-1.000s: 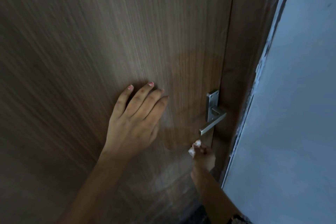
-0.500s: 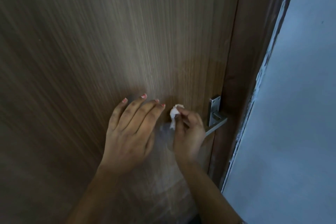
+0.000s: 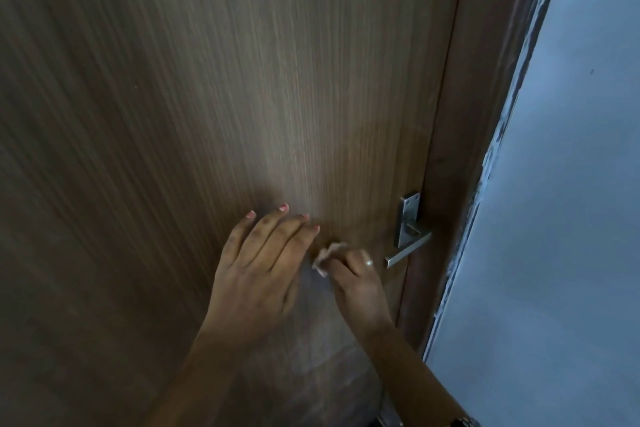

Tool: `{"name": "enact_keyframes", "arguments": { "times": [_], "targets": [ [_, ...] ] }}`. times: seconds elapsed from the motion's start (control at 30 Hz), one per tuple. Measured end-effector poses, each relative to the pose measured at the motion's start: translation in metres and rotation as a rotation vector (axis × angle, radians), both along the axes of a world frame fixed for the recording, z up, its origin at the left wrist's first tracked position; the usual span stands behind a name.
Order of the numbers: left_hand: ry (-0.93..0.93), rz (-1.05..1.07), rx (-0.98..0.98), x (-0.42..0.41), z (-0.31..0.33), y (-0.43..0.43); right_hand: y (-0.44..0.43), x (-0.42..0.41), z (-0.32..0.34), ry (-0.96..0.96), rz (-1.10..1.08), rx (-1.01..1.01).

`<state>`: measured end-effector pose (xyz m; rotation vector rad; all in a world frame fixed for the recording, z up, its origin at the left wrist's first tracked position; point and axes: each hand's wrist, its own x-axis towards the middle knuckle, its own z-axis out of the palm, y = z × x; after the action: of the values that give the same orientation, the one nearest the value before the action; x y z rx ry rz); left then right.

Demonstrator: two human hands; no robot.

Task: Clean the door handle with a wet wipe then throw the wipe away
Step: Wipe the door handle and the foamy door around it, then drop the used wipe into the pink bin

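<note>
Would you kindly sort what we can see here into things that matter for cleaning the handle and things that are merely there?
Belongs to the job:
door handle
wet wipe, bunched in the right hand
left hand, flat on the door

Merely there:
door frame
wall
ring

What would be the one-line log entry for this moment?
left hand: flat on door | right hand: holds wipe | handle: not touched | wipe: beside handle
</note>
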<state>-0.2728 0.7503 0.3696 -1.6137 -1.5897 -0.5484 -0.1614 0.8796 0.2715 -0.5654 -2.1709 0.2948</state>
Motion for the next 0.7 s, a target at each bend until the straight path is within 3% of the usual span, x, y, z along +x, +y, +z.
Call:
{"name": "enact_keyframes", "arguments": {
  "times": [0.07, 0.13, 0.37, 0.53, 0.7],
  "targets": [
    [0.006, -0.001, -0.031, 0.001, -0.006, -0.002, 0.008, 0.016, -0.028, -0.259, -0.055, -0.375],
    [-0.006, -0.009, -0.061, 0.002, -0.013, -0.005, 0.013, 0.033, -0.046, -0.356, -0.114, -0.537],
    [-0.087, -0.027, -0.224, 0.003, -0.033, -0.011, 0.009, 0.061, -0.042, 0.209, -0.329, -0.761],
    [-0.175, -0.094, -0.265, 0.02, -0.044, -0.005, -0.002, 0.077, -0.021, 0.403, -0.403, -0.568],
    [-0.222, -0.175, -0.27, 0.044, -0.047, 0.005, -0.008, 0.105, -0.009, 0.493, -0.439, -0.656]
  ]
}}
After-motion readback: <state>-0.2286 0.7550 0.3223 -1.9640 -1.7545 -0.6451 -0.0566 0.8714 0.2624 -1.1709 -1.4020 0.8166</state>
